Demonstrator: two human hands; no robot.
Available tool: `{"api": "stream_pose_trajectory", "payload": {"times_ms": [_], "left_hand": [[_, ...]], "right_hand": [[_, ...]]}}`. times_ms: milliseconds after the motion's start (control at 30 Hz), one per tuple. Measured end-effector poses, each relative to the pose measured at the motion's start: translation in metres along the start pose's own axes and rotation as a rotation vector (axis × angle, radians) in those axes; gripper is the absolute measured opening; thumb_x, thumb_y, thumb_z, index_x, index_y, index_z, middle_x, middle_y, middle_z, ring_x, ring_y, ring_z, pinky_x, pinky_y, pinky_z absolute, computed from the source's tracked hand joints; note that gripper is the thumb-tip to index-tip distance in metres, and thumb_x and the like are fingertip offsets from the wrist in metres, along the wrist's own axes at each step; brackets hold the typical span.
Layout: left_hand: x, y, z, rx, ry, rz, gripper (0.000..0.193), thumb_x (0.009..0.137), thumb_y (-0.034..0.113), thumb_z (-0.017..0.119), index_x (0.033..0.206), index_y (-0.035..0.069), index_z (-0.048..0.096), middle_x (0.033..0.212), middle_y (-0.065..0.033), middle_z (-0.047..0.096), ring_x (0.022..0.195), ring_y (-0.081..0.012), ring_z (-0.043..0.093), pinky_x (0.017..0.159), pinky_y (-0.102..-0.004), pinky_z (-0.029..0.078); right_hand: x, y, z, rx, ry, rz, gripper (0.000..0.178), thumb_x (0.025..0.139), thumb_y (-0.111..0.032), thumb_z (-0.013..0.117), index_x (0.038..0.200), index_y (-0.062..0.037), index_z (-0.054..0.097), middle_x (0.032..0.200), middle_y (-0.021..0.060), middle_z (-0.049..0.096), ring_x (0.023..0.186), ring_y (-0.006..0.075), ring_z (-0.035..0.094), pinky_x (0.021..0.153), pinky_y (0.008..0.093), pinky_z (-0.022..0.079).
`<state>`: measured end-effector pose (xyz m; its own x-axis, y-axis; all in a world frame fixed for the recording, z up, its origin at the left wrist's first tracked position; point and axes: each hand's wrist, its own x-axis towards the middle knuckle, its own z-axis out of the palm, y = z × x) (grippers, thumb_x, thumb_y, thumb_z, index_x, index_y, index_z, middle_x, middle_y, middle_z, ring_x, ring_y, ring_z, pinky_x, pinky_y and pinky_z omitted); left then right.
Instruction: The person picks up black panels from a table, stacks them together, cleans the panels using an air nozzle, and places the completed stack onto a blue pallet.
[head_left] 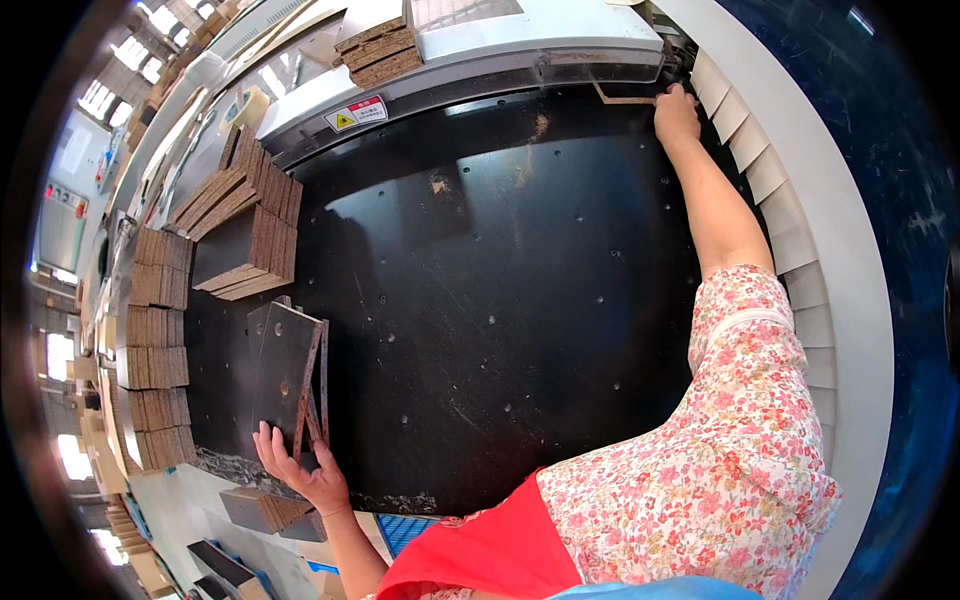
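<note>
My left hand (308,480) is at the near left of the black machine table (480,320). Its thumb and fingers close on the lower end of a dark drilled board (280,360), which stands tilted beside another thin board. My right arm reaches to the far right corner of the table. There my right hand (678,115) has its fingers curled at the end of a dark panel (628,92) with a light brown edge. That panel lies partly under the grey machine beam (560,65), and the fingertips are partly hidden.
Stacks of dark-faced chipboard pieces (250,230) stand on the table's left side, with more stacks (155,340) along its left edge. Chipboard strips (378,45) and a tape roll (245,108) lie beyond. A guard of overlapping grey flaps (785,220) runs along the right.
</note>
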<state>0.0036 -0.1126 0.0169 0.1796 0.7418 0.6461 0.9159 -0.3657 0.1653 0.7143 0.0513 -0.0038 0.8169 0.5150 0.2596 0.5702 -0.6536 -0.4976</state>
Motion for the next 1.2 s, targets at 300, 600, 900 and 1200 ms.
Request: {"api": "stream_pose_trajectory", "payload": {"times_ms": [300, 600, 900, 1200], "left_hand": [[0.000, -0.008, 0.000, 0.020, 0.027, 0.040, 0.057, 0.087, 0.012, 0.066, 0.140, 0.005, 0.046, 0.150, -0.0185, 0.044, 0.141, -0.0416, 0.035, 0.116, -0.0524, 0.027], [0.003, -0.004, 0.002, 0.009, 0.029, 0.045, 0.057, 0.087, 0.009, 0.064, 0.140, 0.003, 0.045, 0.149, -0.0192, 0.044, 0.141, -0.0420, 0.035, 0.116, -0.0521, 0.027], [0.009, 0.004, -0.003, -0.013, 0.059, -0.027, 0.056, 0.078, 0.005, 0.067, 0.132, 0.003, 0.053, 0.145, -0.0174, 0.050, 0.139, -0.0401, 0.039, 0.116, -0.0479, 0.028], [0.007, 0.002, -0.010, -0.079, 0.055, -0.054, 0.072, 0.075, 0.026, 0.073, 0.138, 0.005, 0.047, 0.148, -0.0208, 0.043, 0.138, -0.0437, 0.038, 0.114, -0.0518, 0.028]], "right_hand": [[-0.062, -0.055, 0.004, -0.281, -0.101, -0.048, 0.101, 0.086, -0.072, 0.053, 0.144, 0.0099, 0.041, 0.156, 0.0353, 0.024, 0.148, 0.0462, 0.018, 0.119, 0.0545, 0.013], [-0.048, -0.062, 0.013, -0.316, -0.147, 0.011, 0.094, 0.093, -0.066, 0.046, 0.143, 0.0136, 0.040, 0.155, 0.0380, 0.024, 0.146, 0.0514, 0.018, 0.118, 0.0568, 0.013], [-0.053, -0.073, -0.005, -0.409, -0.227, -0.005, 0.078, 0.094, -0.072, 0.032, 0.137, -0.0136, 0.061, 0.147, 0.0213, 0.049, 0.137, 0.0483, 0.040, 0.109, 0.0578, 0.031], [-0.031, -0.041, 0.020, -0.366, -0.089, -0.099, 0.077, 0.095, -0.066, 0.044, 0.127, 0.0017, 0.064, 0.137, 0.0282, 0.055, 0.129, 0.0448, 0.049, 0.104, 0.0507, 0.042]]}}
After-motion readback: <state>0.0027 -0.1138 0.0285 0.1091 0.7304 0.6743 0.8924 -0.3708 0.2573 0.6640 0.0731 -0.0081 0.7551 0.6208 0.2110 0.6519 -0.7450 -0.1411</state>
